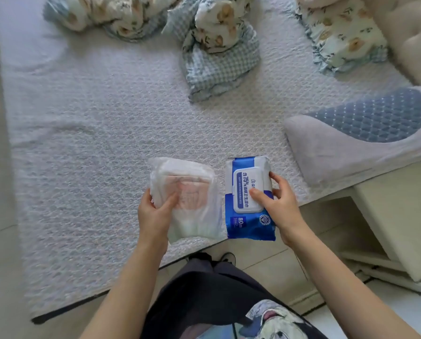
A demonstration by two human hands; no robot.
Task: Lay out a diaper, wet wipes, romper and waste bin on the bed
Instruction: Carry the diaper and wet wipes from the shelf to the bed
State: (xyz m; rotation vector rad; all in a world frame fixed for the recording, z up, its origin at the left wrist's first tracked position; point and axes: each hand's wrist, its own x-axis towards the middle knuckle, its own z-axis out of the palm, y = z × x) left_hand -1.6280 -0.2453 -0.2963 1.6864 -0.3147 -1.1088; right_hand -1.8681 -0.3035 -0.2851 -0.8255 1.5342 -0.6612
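A person stood at the near edge of a bed (102,123) covered in a pale textured sheet, looking down at both bare hands. The left hand (153,214) gripped a folded white diaper (187,192) in a clear wrapper, thumb on top and fingers curled beneath its near left edge. The right hand (278,201) gripped a blue pack of wet wipes (243,216), thumb pressed on its white flip lid and fingers wrapped around the right side. Both items were held just beside each other, nearly touching, above the bed's near edge, with their long axes running away from the person toward the middle of the bed. Open sheet lay directly ahead of both hands, so setting them down probably called for a short reach forward and down. A rumpled floral and checked quilt (219,52) lay at the far side, and a grey and blue pillow (366,133) to the right. No romper or waste bin was visible.
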